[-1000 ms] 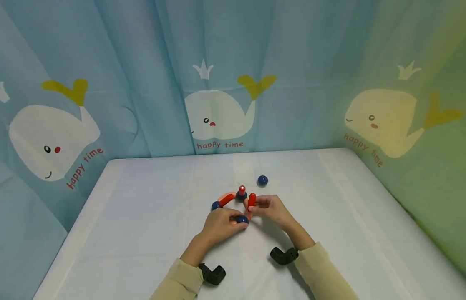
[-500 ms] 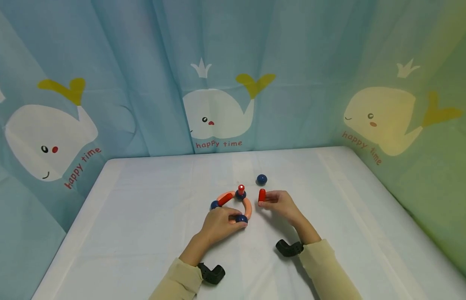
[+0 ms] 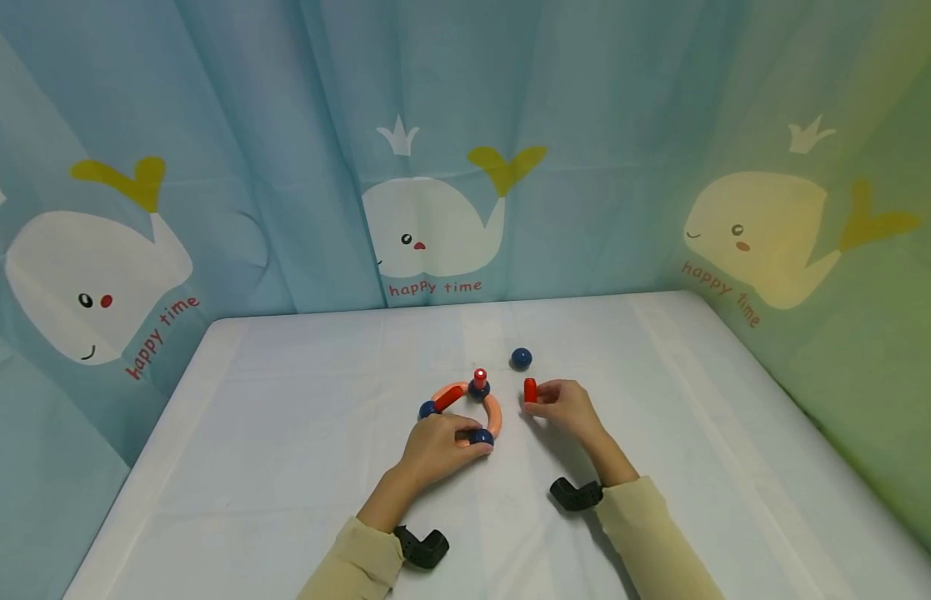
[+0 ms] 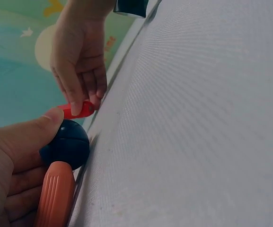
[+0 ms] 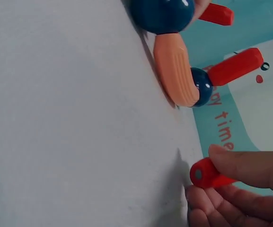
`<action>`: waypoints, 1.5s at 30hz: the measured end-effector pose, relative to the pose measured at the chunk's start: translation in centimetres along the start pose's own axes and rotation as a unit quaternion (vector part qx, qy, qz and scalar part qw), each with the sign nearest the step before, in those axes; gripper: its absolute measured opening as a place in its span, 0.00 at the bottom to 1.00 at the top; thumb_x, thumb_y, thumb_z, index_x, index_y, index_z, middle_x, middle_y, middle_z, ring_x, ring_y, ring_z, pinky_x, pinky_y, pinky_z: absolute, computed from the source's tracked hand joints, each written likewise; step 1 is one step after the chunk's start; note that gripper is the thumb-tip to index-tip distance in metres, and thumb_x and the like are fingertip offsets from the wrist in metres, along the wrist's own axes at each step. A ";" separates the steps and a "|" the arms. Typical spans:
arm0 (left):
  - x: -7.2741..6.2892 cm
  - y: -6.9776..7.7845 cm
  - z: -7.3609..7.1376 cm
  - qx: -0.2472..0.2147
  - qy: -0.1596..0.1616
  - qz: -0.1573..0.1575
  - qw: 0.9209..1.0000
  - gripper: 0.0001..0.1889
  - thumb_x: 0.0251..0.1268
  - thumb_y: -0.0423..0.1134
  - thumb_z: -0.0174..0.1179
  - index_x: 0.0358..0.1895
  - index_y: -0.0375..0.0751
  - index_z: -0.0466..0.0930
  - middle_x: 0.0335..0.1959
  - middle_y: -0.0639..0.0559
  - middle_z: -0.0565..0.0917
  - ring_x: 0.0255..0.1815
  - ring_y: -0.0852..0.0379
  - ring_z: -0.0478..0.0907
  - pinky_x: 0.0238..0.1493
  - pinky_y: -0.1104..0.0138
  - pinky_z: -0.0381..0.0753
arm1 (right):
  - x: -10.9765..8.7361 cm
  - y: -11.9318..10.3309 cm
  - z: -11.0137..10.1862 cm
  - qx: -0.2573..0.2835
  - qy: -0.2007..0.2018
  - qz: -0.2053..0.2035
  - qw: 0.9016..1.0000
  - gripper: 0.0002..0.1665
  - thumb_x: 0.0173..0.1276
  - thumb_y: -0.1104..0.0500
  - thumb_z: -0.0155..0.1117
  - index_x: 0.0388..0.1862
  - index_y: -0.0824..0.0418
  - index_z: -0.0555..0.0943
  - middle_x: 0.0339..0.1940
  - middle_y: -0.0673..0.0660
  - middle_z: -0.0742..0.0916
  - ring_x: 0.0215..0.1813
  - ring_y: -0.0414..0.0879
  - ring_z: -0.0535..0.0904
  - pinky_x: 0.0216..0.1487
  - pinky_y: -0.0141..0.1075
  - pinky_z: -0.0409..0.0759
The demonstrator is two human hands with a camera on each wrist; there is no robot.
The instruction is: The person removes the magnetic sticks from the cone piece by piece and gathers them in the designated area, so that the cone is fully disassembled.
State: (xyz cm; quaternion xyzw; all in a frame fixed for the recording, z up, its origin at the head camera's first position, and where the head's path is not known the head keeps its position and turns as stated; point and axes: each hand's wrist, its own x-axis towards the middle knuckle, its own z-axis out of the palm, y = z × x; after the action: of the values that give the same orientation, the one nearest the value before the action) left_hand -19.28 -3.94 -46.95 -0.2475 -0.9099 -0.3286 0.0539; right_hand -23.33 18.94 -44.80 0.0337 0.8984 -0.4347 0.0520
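Note:
A ring of orange curved rods (image 3: 494,414) joined by dark blue balls lies on the white table. My left hand (image 3: 433,443) grips the blue ball (image 3: 483,437) at the ring's near side, its thumb on top in the left wrist view. At the back ball (image 3: 478,390) a red rod (image 3: 480,377) stands upright. Another red rod (image 3: 448,397) leans from the left ball (image 3: 427,409). To the right of the ring, my right hand (image 3: 570,408) pinches a short red rod (image 3: 530,390) between thumb and fingers; the right wrist view shows the grey tip (image 5: 198,174) of this rod.
A loose blue ball (image 3: 521,359) lies behind the ring, near my right hand. Black wrist cameras (image 3: 576,494) sit on both wrists. A blue-green curtain with whale prints (image 3: 435,225) hangs beyond the table's back edge (image 3: 585,297).
My right hand has drawn the red rod away from the ring's right side, moving it rightward. The left hand keeps its grip on the near ball.

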 end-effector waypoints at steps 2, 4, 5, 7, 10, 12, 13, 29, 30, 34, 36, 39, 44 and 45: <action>0.0 0.0 0.0 0.001 0.002 0.001 1.000 0.20 0.51 0.55 0.65 0.42 0.46 0.85 0.34 0.60 0.84 0.31 0.68 0.75 0.33 0.72 0.73 | 0.0 -0.1 0.1 -0.005 0.007 0.005 1.000 0.22 0.52 0.60 0.72 0.43 0.72 0.78 0.31 0.59 0.82 0.33 0.48 0.74 0.34 0.34 0.76; -0.1 0.0 0.0 0.002 0.004 0.002 1.000 0.20 0.51 0.55 0.65 0.41 0.46 0.86 0.34 0.60 0.84 0.32 0.68 0.76 0.34 0.71 0.74 | -0.1 -0.1 0.2 -0.011 0.013 0.011 1.000 0.20 0.52 0.60 0.72 0.40 0.72 0.78 0.29 0.58 0.81 0.30 0.47 0.73 0.30 0.33 0.75; -0.1 0.0 0.0 0.002 0.005 0.003 1.000 0.19 0.51 0.55 0.65 0.41 0.46 0.86 0.34 0.60 0.84 0.33 0.68 0.76 0.35 0.71 0.74 | -0.1 -0.2 0.2 -0.015 0.017 0.014 1.000 0.19 0.52 0.59 0.72 0.38 0.71 0.78 0.28 0.58 0.81 0.29 0.47 0.72 0.29 0.32 0.74; -0.1 0.0 0.0 0.001 0.006 0.005 1.000 0.19 0.51 0.55 0.65 0.41 0.46 0.86 0.34 0.60 0.84 0.33 0.68 0.76 0.35 0.71 0.74 | -0.2 -0.3 0.3 -0.021 0.024 0.018 0.999 0.17 0.52 0.59 0.72 0.34 0.70 0.78 0.26 0.57 0.80 0.27 0.47 0.71 0.26 0.32 0.72; -0.1 0.1 -0.1 0.001 0.009 0.009 1.000 0.19 0.51 0.54 0.66 0.41 0.46 0.86 0.34 0.60 0.84 0.32 0.68 0.76 0.34 0.72 0.74 | -0.3 -0.5 0.4 -0.029 0.033 0.018 0.999 0.15 0.52 0.60 0.72 0.31 0.70 0.78 0.24 0.57 0.79 0.25 0.46 0.70 0.23 0.32 0.70; -0.1 0.1 -0.1 -0.001 0.009 0.011 1.000 0.19 0.51 0.54 0.66 0.40 0.46 0.86 0.33 0.60 0.84 0.31 0.69 0.75 0.33 0.72 0.73 | -0.4 -0.6 0.5 -0.036 0.039 0.015 0.999 0.15 0.52 0.59 0.72 0.29 0.70 0.79 0.22 0.56 0.79 0.24 0.46 0.70 0.22 0.32 0.69; -0.1 0.1 -0.1 -0.001 0.010 0.011 1.000 0.19 0.51 0.54 0.66 0.40 0.46 0.86 0.33 0.60 0.84 0.31 0.69 0.75 0.32 0.72 0.73 | -0.4 -0.7 0.5 -0.039 0.041 0.014 0.998 0.14 0.52 0.59 0.72 0.28 0.70 0.79 0.22 0.56 0.79 0.23 0.45 0.70 0.22 0.32 0.68; -0.2 0.1 0.0 0.002 0.018 0.010 1.000 0.19 0.50 0.54 0.66 0.41 0.46 0.86 0.33 0.60 0.84 0.30 0.69 0.74 0.32 0.73 0.73 | -0.6 -1.2 0.6 -0.069 0.040 0.034 0.996 0.15 0.55 0.57 0.69 0.30 0.70 0.80 0.22 0.56 0.79 0.24 0.46 0.70 0.22 0.32 0.69; -0.2 0.2 0.0 0.001 0.018 0.010 1.000 0.19 0.51 0.54 0.66 0.41 0.46 0.86 0.32 0.60 0.84 0.29 0.69 0.74 0.32 0.73 0.73 | -0.6 -1.1 0.6 -0.069 0.039 0.034 0.996 0.15 0.55 0.57 0.69 0.31 0.71 0.80 0.23 0.56 0.79 0.25 0.46 0.71 0.22 0.32 0.69; -0.2 0.1 0.0 0.004 0.018 0.017 1.000 0.19 0.51 0.54 0.66 0.41 0.45 0.86 0.32 0.60 0.84 0.29 0.68 0.74 0.31 0.73 0.73 | -0.6 -1.0 0.6 -0.073 0.039 0.030 0.996 0.17 0.56 0.56 0.68 0.33 0.71 0.80 0.25 0.57 0.80 0.26 0.47 0.71 0.23 0.33 0.69; -0.2 0.0 0.0 0.010 0.018 0.022 1.000 0.19 0.51 0.54 0.66 0.41 0.46 0.86 0.33 0.60 0.84 0.30 0.68 0.75 0.32 0.73 0.73 | -0.6 -1.0 0.6 -0.079 0.042 0.020 0.996 0.18 0.55 0.56 0.69 0.33 0.72 0.81 0.26 0.58 0.81 0.26 0.47 0.72 0.24 0.33 0.70; -0.2 -0.2 -0.2 0.008 0.020 0.038 0.999 0.20 0.51 0.55 0.65 0.42 0.45 0.85 0.34 0.59 0.84 0.34 0.67 0.77 0.35 0.71 0.75 | -0.7 -1.1 0.5 -0.088 0.048 0.004 0.995 0.21 0.55 0.54 0.69 0.35 0.73 0.81 0.29 0.61 0.83 0.28 0.48 0.73 0.25 0.35 0.73; -0.2 -0.6 -1.3 -0.037 0.063 0.086 0.994 0.18 0.50 0.49 0.68 0.42 0.42 0.85 0.34 0.57 0.85 0.24 0.69 0.78 0.33 0.71 0.77 | -0.9 -1.5 0.0 -0.080 0.059 -0.002 0.995 0.25 0.56 0.52 0.68 0.40 0.74 0.80 0.35 0.64 0.84 0.32 0.50 0.75 0.30 0.39 0.76; -0.1 -0.7 -1.6 -0.048 0.079 0.095 0.991 0.17 0.49 0.48 0.69 0.41 0.42 0.86 0.33 0.57 0.85 0.20 0.69 0.76 0.29 0.72 0.76 | -0.9 -1.6 0.0 -0.078 0.062 -0.005 0.995 0.26 0.56 0.52 0.68 0.41 0.74 0.80 0.35 0.64 0.84 0.32 0.50 0.75 0.31 0.39 0.76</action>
State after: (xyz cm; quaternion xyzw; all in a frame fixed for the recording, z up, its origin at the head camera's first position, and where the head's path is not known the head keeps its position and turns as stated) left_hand -19.63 -5.49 -46.13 -0.3086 -0.8582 -0.3838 0.1451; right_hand -22.57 17.95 -43.41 0.0518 0.9311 -0.3610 -0.0040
